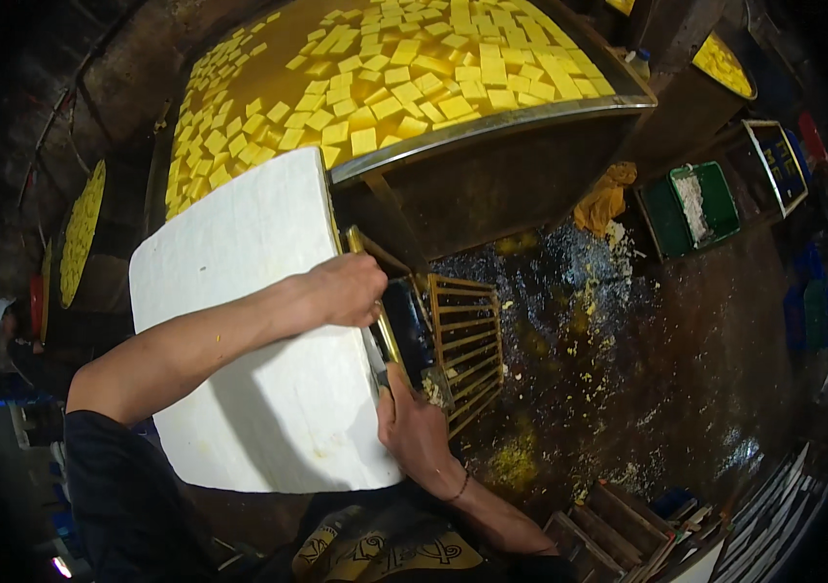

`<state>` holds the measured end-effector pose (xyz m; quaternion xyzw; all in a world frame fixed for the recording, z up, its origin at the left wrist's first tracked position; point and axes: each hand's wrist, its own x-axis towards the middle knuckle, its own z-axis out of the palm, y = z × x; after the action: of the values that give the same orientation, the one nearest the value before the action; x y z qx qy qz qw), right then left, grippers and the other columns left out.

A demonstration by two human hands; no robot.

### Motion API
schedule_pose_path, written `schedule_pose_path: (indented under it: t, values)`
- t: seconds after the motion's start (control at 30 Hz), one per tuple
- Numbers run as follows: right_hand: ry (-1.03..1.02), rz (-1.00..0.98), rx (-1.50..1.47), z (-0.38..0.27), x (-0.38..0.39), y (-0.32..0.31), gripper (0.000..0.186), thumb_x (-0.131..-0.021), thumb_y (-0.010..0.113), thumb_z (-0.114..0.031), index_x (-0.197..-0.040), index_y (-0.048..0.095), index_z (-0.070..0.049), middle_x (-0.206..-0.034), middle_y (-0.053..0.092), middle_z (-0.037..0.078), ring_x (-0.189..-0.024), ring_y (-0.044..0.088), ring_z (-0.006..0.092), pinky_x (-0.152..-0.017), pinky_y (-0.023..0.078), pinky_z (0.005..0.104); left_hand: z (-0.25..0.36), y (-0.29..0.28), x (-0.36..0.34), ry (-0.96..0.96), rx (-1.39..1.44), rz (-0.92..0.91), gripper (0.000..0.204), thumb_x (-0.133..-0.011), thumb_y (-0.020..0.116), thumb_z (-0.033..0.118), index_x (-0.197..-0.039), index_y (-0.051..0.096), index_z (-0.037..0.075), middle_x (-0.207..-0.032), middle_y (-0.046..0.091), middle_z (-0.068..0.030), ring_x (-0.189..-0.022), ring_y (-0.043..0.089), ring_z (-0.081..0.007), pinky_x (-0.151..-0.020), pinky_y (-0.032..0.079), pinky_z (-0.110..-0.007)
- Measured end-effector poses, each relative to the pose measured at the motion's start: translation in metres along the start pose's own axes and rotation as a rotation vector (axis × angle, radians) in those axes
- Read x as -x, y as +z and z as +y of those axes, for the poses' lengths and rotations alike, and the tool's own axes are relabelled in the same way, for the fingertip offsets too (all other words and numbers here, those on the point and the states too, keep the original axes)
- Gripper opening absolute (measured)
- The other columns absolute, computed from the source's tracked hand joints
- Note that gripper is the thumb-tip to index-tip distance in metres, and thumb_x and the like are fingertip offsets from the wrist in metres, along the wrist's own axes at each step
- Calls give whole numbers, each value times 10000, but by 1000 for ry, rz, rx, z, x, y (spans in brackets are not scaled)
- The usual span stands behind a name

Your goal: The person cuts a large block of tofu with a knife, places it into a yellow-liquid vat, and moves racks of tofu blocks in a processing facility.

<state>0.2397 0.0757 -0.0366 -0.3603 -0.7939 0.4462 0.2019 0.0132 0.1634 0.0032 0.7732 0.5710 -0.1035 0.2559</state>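
A large white slab [210,262], smooth with a soft-looking surface, lies in front of me. My left hand [346,290] reaches across it, fingers curled over its right edge at a narrow yellowish bar [386,337]. Lower on that edge, my right hand [412,428] grips a knife [377,358], its grey blade angled up along the slab's side, under my left hand. What supports the slab is mostly hidden.
A metal-rimmed tank [491,124] of floating yellow blocks stands ahead. A slatted wooden rack [462,330] sits right of the slab on the wet, littered floor [627,350]. A green bin [715,204] is farther right, stacked boards [608,534] lower right, another person [20,340] far left.
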Motion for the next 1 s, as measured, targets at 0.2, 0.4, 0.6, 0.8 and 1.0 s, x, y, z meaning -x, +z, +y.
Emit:
schedule_pose_path:
  t: [0.2, 0.4, 0.6, 0.8, 1.0]
  values:
    - [89, -36, -96, 9, 87, -16, 409, -877, 599, -68, -1249, 474, 46, -757, 642, 252, -589, 635, 403, -482, 516, 442, 78, 32, 10, 24, 153, -245, 278, -754, 598, 197, -665, 643, -62, -674, 620, -247, -712, 642, -397, -716, 530, -470]
    - [23, 70, -82, 23, 125, -9, 456, -850, 639, -20, -1287, 509, -30, -856, 638, 237, -701, 653, 387, -560, 520, 428, 106, 67, -3, 212, 174, -433, 350, -825, 580, 309, -747, 693, -13, -783, 679, -188, -799, 643, -386, -714, 516, -461]
    - [-167, 41, 42, -42, 117, -71, 366, -796, 661, 36, -1151, 656, -53, -725, 549, 114, -615, 551, 239, -561, 454, 325, 102, 31, 60, 109, 612, -430, 288, -840, 675, 330, -948, 749, 74, -785, 705, -41, -662, 596, -124, -586, 468, -310]
    - [-220, -171, -212, -113, 191, -46, 322, -805, 692, 6, -1126, 663, 16, -951, 690, 172, -745, 650, 193, -713, 509, 274, 121, 53, 309, -31, 1012, 177, 295, -899, 678, 283, -990, 724, 6, -833, 708, -47, -724, 594, -81, -650, 481, -256]
    - [-32, -329, -263, -138, 283, 85, 345, -879, 680, -113, -1189, 622, 25, -1122, 688, 145, -1000, 613, 120, -874, 480, 272, 164, 369, 467, -705, 1849, 968, 305, -856, 596, 225, -1075, 681, 30, -1022, 687, -104, -919, 624, -174, -788, 493, -295]
